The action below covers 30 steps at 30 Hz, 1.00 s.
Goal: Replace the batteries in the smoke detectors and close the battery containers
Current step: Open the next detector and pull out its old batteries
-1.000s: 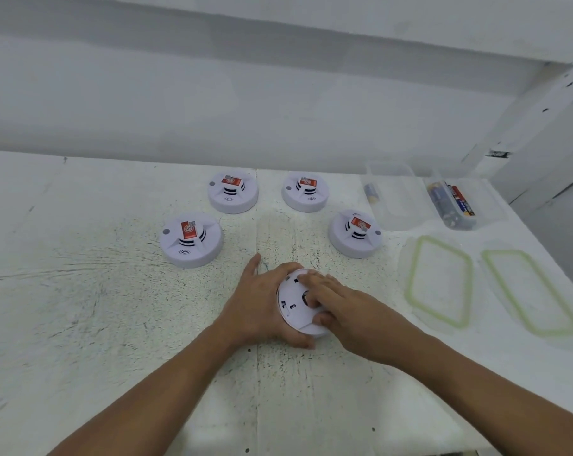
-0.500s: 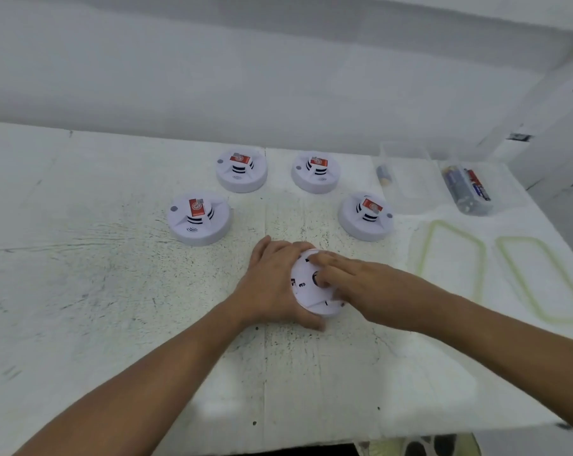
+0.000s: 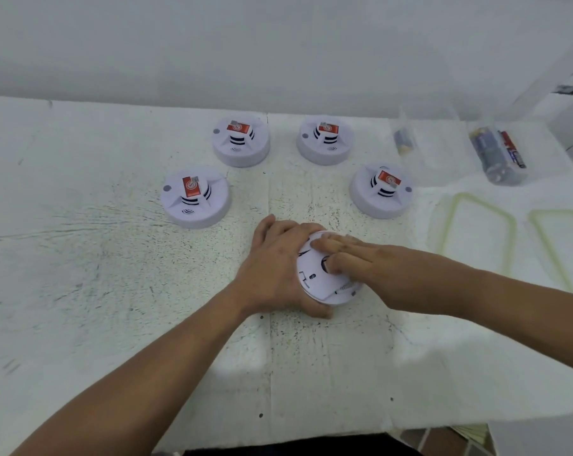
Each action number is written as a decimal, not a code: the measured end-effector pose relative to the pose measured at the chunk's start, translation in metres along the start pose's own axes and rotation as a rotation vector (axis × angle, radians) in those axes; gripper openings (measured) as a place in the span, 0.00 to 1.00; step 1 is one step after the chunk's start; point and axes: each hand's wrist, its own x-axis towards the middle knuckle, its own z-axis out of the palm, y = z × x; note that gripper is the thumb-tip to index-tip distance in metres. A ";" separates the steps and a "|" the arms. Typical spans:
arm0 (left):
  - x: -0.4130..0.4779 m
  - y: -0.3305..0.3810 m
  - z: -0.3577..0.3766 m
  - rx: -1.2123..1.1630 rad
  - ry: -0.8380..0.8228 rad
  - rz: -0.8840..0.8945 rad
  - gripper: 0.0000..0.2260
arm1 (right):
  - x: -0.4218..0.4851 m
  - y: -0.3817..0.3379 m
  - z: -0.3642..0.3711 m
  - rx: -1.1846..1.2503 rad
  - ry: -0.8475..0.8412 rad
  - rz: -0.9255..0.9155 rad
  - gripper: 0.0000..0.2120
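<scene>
Five smoke detectors (image 3: pixel 195 197) on white speckled tabletop (image 3: pixel 114 291), one inverted
Centre front, the held detector (image 3: pixel 314 284) is a round white plastic disc with no long axis, flat smooth back up, domed face down. The left hand (image 3: pixel 272 268) curls round its left rim, thumb on the near edge, gripping. The right hand (image 3: pixel 377 268) lies almost flat across the back, one fingertip at a dark recess

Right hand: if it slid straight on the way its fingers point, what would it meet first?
Probably the left hand, which grips the smoke detector just ahead of the right hand; little gap shows between them.
</scene>
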 end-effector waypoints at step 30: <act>-0.012 0.017 -0.008 0.024 -0.005 -0.062 0.52 | -0.020 -0.031 0.009 0.520 0.771 0.974 0.19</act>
